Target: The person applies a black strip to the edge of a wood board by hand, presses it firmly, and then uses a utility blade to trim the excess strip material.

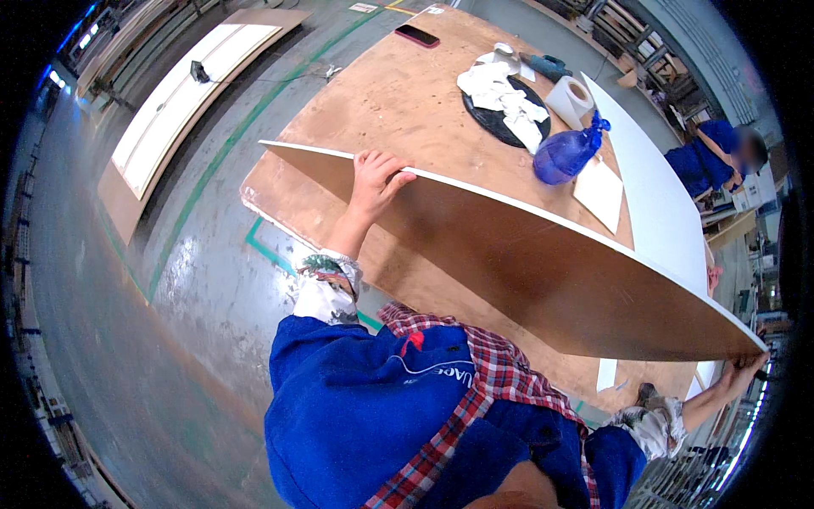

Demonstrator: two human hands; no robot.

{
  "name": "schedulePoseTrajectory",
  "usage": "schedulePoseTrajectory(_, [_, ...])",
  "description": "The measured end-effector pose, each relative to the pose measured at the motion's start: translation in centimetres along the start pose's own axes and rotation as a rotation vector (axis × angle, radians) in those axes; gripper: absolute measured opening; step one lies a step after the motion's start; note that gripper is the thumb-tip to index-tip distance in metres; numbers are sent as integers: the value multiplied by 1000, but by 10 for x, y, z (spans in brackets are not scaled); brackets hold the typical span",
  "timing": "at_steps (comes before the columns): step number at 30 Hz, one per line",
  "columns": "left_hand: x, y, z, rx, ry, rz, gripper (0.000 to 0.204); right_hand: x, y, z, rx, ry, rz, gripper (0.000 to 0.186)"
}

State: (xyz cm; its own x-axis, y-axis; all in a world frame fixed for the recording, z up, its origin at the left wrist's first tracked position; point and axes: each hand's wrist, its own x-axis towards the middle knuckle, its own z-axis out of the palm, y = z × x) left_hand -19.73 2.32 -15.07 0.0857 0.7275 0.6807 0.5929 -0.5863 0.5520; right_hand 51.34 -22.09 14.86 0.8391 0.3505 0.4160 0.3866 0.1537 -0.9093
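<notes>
A long, thin panel (526, 254) stands tilted on its edge across the wooden worktable (365, 93), its brown face toward me and a white rim along the top. My left hand (379, 180) is closed over that top edge near the left end, fingers on the far side. At the far right corner, my right hand (746, 371) grips the same panel, its fingers partly hidden. Beyond the panel lie a blue plastic bag (564, 159), a white roll (570, 100), a crumpled white cloth (509, 100) on a black disc (476, 116), and a small white board (599, 195).
A phone (417, 36) lies near the table's far edge, and a dark teal tool (547, 67) sits beside the roll. A white sheet (657, 199) runs along the right side. White panels (191, 97) rest on a stand at left. A person in blue (708, 157) is at right.
</notes>
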Motion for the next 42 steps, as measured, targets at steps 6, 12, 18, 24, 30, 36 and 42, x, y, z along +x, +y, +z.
schedulePoseTrajectory(6, [-7,-15,2,-165,-71,-147,18,-72,-12,0,-331,-259,-558,62])
schedulePoseTrajectory(12, [-23,-53,-8,19,92,-188,20,-158,-47,58,-497,-353,-641,61])
schedulePoseTrajectory(18, [-44,-118,-22,35,274,-366,26,-193,-72,90,-511,-277,-655,61])
schedulePoseTrajectory(24, [-52,-150,-25,-58,185,-457,23,-200,-72,109,-542,-266,-658,54])
schedulePoseTrajectory(30, [-68,-214,-8,-233,722,-695,41,-211,-68,111,-542,-253,-648,48])
schedulePoseTrajectory(36, [-54,-283,-37,-237,466,-1183,50,-207,-67,104,-588,-200,-616,43])
schedulePoseTrajectory(42, [-29,-294,-39,2,414,-1351,49,-200,-52,104,-615,-179,-594,39])
